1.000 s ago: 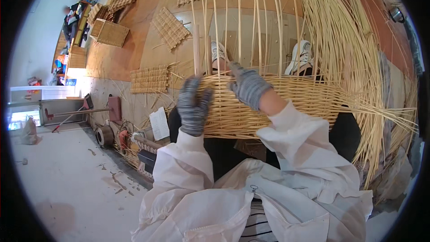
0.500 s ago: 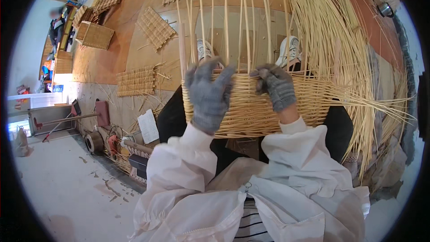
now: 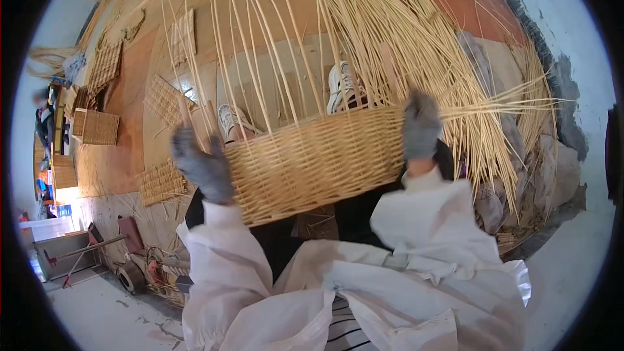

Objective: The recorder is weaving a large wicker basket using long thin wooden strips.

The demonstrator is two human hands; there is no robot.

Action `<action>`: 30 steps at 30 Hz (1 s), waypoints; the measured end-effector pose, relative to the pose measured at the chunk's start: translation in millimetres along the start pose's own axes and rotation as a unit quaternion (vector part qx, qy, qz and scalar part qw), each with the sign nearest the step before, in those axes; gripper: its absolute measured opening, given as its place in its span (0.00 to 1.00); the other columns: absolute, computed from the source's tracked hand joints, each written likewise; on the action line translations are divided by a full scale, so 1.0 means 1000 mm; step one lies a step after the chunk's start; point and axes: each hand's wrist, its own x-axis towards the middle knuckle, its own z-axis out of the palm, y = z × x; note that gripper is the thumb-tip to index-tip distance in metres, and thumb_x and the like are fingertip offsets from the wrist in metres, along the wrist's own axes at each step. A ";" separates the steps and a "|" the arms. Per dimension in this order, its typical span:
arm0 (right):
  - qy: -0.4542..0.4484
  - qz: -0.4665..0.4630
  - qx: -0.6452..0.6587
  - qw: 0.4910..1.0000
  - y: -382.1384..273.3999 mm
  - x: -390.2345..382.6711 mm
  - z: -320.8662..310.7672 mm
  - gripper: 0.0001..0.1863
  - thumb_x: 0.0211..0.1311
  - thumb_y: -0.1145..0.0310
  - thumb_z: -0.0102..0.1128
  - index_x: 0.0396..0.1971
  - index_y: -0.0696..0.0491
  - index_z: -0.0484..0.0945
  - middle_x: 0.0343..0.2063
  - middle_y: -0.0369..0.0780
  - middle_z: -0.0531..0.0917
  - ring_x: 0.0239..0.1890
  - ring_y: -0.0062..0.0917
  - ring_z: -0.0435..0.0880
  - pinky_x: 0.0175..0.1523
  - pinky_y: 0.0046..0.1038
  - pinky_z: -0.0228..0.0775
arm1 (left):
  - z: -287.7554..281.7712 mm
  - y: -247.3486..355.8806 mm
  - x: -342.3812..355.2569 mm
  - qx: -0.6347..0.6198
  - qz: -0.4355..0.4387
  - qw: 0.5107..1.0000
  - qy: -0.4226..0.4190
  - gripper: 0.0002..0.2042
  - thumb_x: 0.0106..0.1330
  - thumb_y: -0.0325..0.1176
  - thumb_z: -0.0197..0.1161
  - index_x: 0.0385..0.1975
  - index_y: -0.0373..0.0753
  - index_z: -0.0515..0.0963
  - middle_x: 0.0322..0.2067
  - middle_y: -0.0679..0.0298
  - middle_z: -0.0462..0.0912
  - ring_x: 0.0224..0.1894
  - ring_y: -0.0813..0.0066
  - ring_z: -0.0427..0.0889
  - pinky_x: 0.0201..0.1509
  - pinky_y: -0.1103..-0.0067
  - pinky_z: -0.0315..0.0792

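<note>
Cane strands (image 3: 416,45): lay loose and fanned over the floor (image 3: 134,114), ahead and to the right.
Woven panel (image 3: 318,159): sat before the wearer's dark-trousered legs, tilted, right end higher.
Upright stakes (image 3: 299,40): rose from the panel's far edge.
Left hand (image 3: 203,164): gloved, at the panel's left end; thumb and fingers apart, grip indeterminable.
Right hand (image 3: 421,127): gloved, at the right end; blurred, finger closure indeterminable.

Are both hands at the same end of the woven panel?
No, the left hand is at one end of the woven panel, the right hand opposite.
</note>
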 end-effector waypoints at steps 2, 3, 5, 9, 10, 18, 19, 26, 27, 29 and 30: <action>0.004 -0.220 -0.340 0.914 -0.018 0.051 -0.005 0.15 0.56 0.59 0.51 0.34 0.56 0.75 0.25 0.45 0.78 0.31 0.41 0.75 0.39 0.37 0.66 | 0.001 -0.075 0.005 -0.155 -0.220 0.960 -0.079 0.16 0.53 0.36 0.62 0.37 0.32 0.73 0.33 0.59 0.75 0.33 0.67 0.74 0.36 0.79 0.69; -0.020 -0.220 -0.399 0.890 -0.003 0.076 -0.006 0.16 0.55 0.58 0.52 0.32 0.56 0.76 0.22 0.45 0.77 0.29 0.42 0.74 0.38 0.38 0.66 | 0.010 -0.074 0.008 -0.254 -0.303 0.902 -0.173 0.12 0.56 0.38 0.59 0.33 0.36 0.73 0.24 0.65 0.72 0.26 0.73 0.71 0.30 0.81 0.66; -0.349 -0.069 -0.433 0.828 0.078 0.130 -0.022 0.21 0.56 0.55 0.50 0.35 0.60 0.75 0.28 0.49 0.79 0.31 0.40 0.78 0.41 0.33 0.68 | 0.037 -0.059 0.005 -0.389 -0.389 0.789 -0.275 0.10 0.58 0.41 0.58 0.27 0.41 0.73 0.15 0.72 0.69 0.16 0.81 0.65 0.23 0.83 0.63; -0.387 0.123 -0.303 0.862 0.045 0.071 -0.008 0.28 0.55 0.47 0.47 0.37 0.60 0.74 0.26 0.47 0.79 0.29 0.36 0.79 0.38 0.33 0.68 | -0.010 -0.065 -0.006 -0.451 -0.507 0.713 -0.174 0.11 0.57 0.43 0.59 0.24 0.41 0.74 0.12 0.71 0.68 0.12 0.81 0.64 0.22 0.83 0.68; -0.356 0.067 -0.320 0.875 0.023 0.064 -0.007 0.25 0.56 0.50 0.50 0.37 0.60 0.73 0.25 0.43 0.79 0.26 0.29 0.78 0.33 0.28 0.68 | -0.028 -0.068 -0.002 -0.455 -0.500 0.720 -0.160 0.11 0.57 0.43 0.59 0.24 0.41 0.74 0.12 0.71 0.68 0.12 0.81 0.64 0.22 0.83 0.68; -0.298 -0.025 -0.110 0.948 -0.152 0.022 -0.094 0.19 0.52 0.54 0.56 0.31 0.57 0.75 0.21 0.41 0.77 0.23 0.25 0.74 0.31 0.25 0.65 | -0.124 -0.038 0.010 -0.599 -0.403 0.692 -0.007 0.13 0.60 0.45 0.56 0.21 0.44 0.69 0.09 0.73 0.63 0.10 0.83 0.59 0.24 0.83 0.69; -0.299 -0.059 -0.117 0.945 -0.164 0.010 -0.099 0.16 0.53 0.58 0.57 0.32 0.56 0.75 0.19 0.37 0.76 0.22 0.19 0.72 0.29 0.23 0.65 | -0.128 -0.045 0.007 -0.621 -0.388 0.681 -0.010 0.13 0.60 0.45 0.55 0.22 0.43 0.69 0.10 0.72 0.63 0.10 0.83 0.59 0.25 0.83 0.69; -0.397 -0.053 -0.063 0.914 -0.103 -0.021 -0.102 0.15 0.52 0.61 0.59 0.33 0.57 0.75 0.25 0.39 0.79 0.21 0.23 0.74 0.30 0.26 0.69 | -0.099 -0.090 -0.066 -0.614 -0.491 0.616 0.036 0.13 0.60 0.46 0.54 0.21 0.46 0.67 0.10 0.74 0.63 0.07 0.82 0.54 0.27 0.81 0.68; -0.407 -0.049 -0.067 0.910 -0.112 -0.012 -0.100 0.15 0.52 0.61 0.59 0.33 0.57 0.75 0.25 0.39 0.79 0.21 0.23 0.74 0.30 0.26 0.69 | -0.099 -0.098 -0.071 -0.604 -0.500 0.617 0.070 0.13 0.60 0.47 0.55 0.20 0.46 0.68 0.10 0.75 0.63 0.08 0.83 0.54 0.28 0.81 0.68; -0.567 0.029 -0.073 0.820 -0.146 0.029 -0.108 0.13 0.54 0.63 0.58 0.34 0.56 0.76 0.26 0.37 0.79 0.22 0.20 0.75 0.29 0.22 0.70 | -0.093 -0.101 -0.072 -0.608 -0.469 0.637 0.062 0.13 0.59 0.47 0.56 0.21 0.46 0.69 0.12 0.75 0.64 0.10 0.84 0.55 0.29 0.82 0.68; -0.518 0.056 -0.079 0.850 -0.161 0.054 -0.106 0.13 0.54 0.64 0.57 0.35 0.56 0.75 0.26 0.36 0.79 0.23 0.19 0.75 0.29 0.21 0.69 | -0.097 -0.089 -0.060 -0.600 -0.478 0.639 0.061 0.13 0.59 0.47 0.56 0.22 0.45 0.69 0.14 0.74 0.65 0.11 0.84 0.57 0.29 0.83 0.67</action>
